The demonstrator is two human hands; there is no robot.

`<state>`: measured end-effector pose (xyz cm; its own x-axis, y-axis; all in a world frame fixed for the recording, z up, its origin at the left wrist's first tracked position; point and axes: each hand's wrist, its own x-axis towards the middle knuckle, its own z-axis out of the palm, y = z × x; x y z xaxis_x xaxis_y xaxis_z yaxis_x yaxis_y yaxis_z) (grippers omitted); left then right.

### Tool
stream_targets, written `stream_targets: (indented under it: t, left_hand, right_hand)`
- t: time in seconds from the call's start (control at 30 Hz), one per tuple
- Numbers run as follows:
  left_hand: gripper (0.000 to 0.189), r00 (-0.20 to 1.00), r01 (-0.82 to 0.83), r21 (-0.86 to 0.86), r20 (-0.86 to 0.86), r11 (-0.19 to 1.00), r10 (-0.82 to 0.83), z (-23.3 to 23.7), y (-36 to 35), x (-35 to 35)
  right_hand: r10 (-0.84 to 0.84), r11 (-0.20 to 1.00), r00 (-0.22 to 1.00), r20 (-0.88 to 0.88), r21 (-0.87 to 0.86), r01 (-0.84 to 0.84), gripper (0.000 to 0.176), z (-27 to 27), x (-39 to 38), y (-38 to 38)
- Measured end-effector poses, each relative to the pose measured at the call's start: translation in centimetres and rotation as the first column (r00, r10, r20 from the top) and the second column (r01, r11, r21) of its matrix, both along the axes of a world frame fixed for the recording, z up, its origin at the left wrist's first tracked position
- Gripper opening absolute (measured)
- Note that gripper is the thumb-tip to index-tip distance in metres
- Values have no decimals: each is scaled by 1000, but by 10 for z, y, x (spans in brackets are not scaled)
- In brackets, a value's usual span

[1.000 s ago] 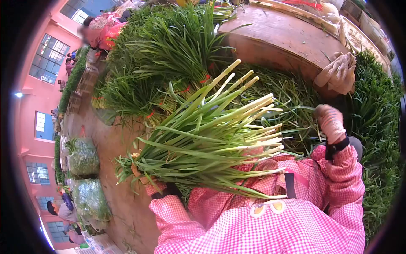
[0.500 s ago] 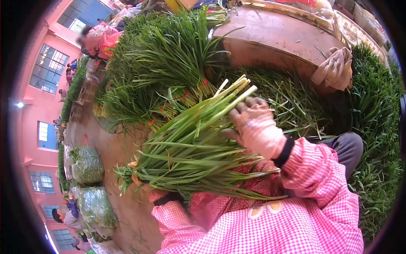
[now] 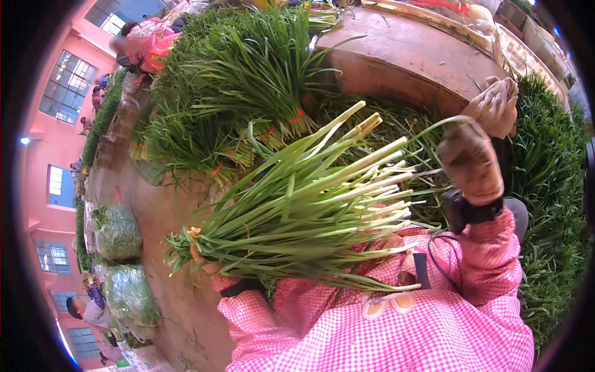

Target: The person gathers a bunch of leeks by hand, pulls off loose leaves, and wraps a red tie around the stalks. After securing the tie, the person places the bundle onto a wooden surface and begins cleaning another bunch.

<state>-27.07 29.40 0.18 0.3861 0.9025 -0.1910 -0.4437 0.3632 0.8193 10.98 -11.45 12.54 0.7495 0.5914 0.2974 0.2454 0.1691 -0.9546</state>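
Observation:
A large bunch of long green leaves with pale stems (image 3: pixel 310 204), like garlic chives, lies across my front, stem ends to the right. My left hand (image 3: pixel 199 255) is wrapped round its leafy end at the left, mostly hidden by the leaves. Out to the right, my right hand (image 3: pixel 470 158) is raised beyond the stem ends, gloved and smeared by motion. Its fingers look closed on a thin green strand (image 3: pixel 434 128) that trails toward the bunch. Both forearms wear pink checked sleeves with dark wristbands.
Bundles tied with red bands (image 3: pixel 273 121) are heaped ahead. Behind them stands a wooden board (image 3: pixel 403 53) with a cloth glove (image 3: pixel 496 105) at its corner. Loose greens (image 3: pixel 545 186) lie at the right. Plastic-wrapped bales (image 3: pixel 130 294) and several people are at the left.
My right hand has moved away from the bunch, to the right, with a thin strand trailing from it. The pale stem ends now show spread out. My left hand keeps its hold.

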Motion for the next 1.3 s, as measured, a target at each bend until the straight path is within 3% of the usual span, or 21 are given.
stream_targets:
  t: [0.07,0.13,0.17,0.2,0.23,0.33,0.43,0.47,0.53,0.6,0.67,0.7,0.73,0.77,0.8,1.0,1.07,1.13,1.17,1.23,1.3]
  left_hand:
    - [42,1000,-4,0,0,1000,4,-2,-1,0]
    - [42,1000,-8,-4,-2,1000,8,-6,-3,-1]
    - [41,1000,-6,-4,-1,1000,6,-7,-4,-1]
    - [41,1000,0,-2,-6,1000,0,-8,-4,1]
    - [41,1000,6,-3,-10,1000,-7,-8,-4,1]
    - [41,1000,14,5,-25,1000,-13,-7,-7,3]
    - [41,999,30,20,-35,999,-29,-4,-7,5]
    - [41,999,34,22,-39,999,-33,-3,-10,4]
    - [41,999,28,25,-45,999,-27,-3,-13,1]
    - [41,998,20,20,-55,1000,-19,-5,-15,-2]
    - [41,998,28,20,-58,999,-26,-7,-12,2]
    - [41,998,29,19,-58,999,-28,-7,-11,3]
    - [41,998,29,18,-55,999,-28,-7,-9,3]
    - [41,998,28,11,-55,1000,-27,-8,-9,2]
    - [41,998,25,6,-51,1000,-24,-8,-8,3]
    - [41,996,45,6,-73,999,-44,-7,-8,6]
    - [41,996,46,13,-74,999,-45,-5,-10,6]
    - [41,996,48,18,-77,999,-46,-3,-12,4]
    - [41,996,48,21,-80,999,-46,-3,-13,4]
    - [41,995,43,24,-86,999,-41,-2,-13,2]
    - [41,995,38,20,-90,999,-36,-3,-12,2]
  right_hand:
    - [53,905,784,-619,362,225,17,-21,36,-45]
    - [-365,882,869,-335,-424,207,30,-16,47,-70]
    - [-123,538,954,273,-790,295,35,-22,46,-73]
    - [404,114,715,571,-807,580,40,-31,43,-76]
    - [273,445,605,748,-656,609,39,-30,34,-67]
    - [75,904,997,-3,-421,-69,57,-7,3,-16]
    - [223,858,971,-90,-454,-239,42,-19,-16,31]
    - [204,912,961,185,-393,-118,30,-27,-20,45]
    - [123,961,941,-315,-200,-192,23,-3,-31,34]
    - [93,979,985,-146,-166,-117,16,-1,-18,18]
    - [157,987,824,-544,78,-137,11,-2,5,-5]
    - [-113,983,977,182,-125,137,9,-13,30,-11]
    - [-251,954,941,225,-108,280,8,-26,46,-23]
    - [-385,903,886,259,-92,419,9,-40,62,-36]
    - [-380,920,818,-432,-87,382,11,-46,70,-49]
    - [212,877,934,-288,-366,-312,63,5,7,3]
    - [302,940,874,381,-270,-207,63,-41,8,33]
    - [351,924,922,162,-216,-314,56,-52,-7,58]
    - [492,857,763,-419,79,-509,51,-63,-10,63]
    - [378,884,871,-314,-158,-440,31,-77,-2,53]
    - [344,886,912,224,-400,-236,17,-50,5,33]
